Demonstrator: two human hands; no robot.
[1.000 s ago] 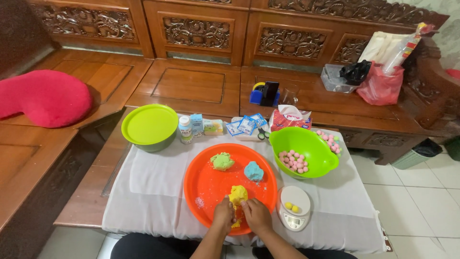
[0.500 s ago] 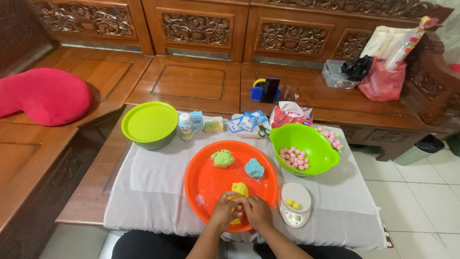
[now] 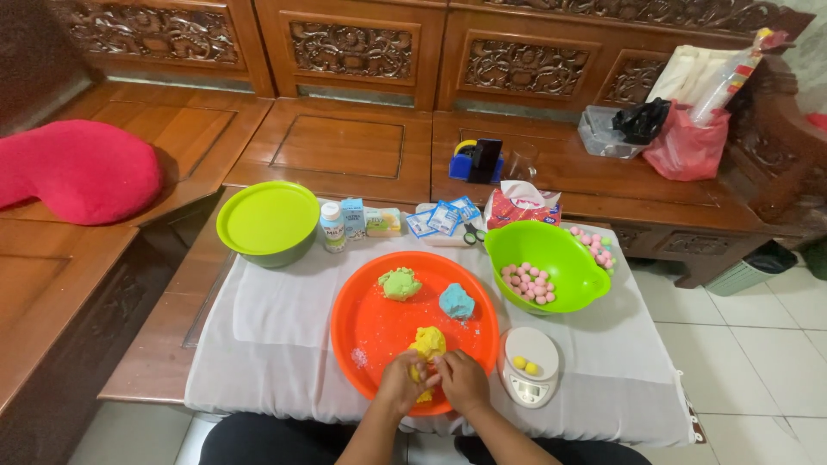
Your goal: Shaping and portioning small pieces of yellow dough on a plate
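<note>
My left hand [image 3: 400, 380] and my right hand [image 3: 462, 379] meet at the near edge of a round orange tray [image 3: 376, 325], fingers pinched together on a lump of yellow dough [image 3: 428, 343]. More yellow dough shows below my fingers. On the same tray, farther from me, lie a green dough lump [image 3: 400, 282] and a blue dough lump [image 3: 456, 301]. To the right of my hands stands a small white kitchen scale [image 3: 531, 366] with two yellow dough balls on it.
A green bowl [image 3: 546, 263] with several pink balls sits right of the tray, more balls behind it. A lidded green bowl [image 3: 267, 222], a small bottle, cartons, sachets and scissors line the back of the white-clothed table [image 3: 276, 344]. Wooden benches surround it; a red cushion [image 3: 77, 170] lies left.
My hands have stayed at the tray's near edge, working the yellow dough; the fingers close tighter together on it. Nothing else on the table has moved.
</note>
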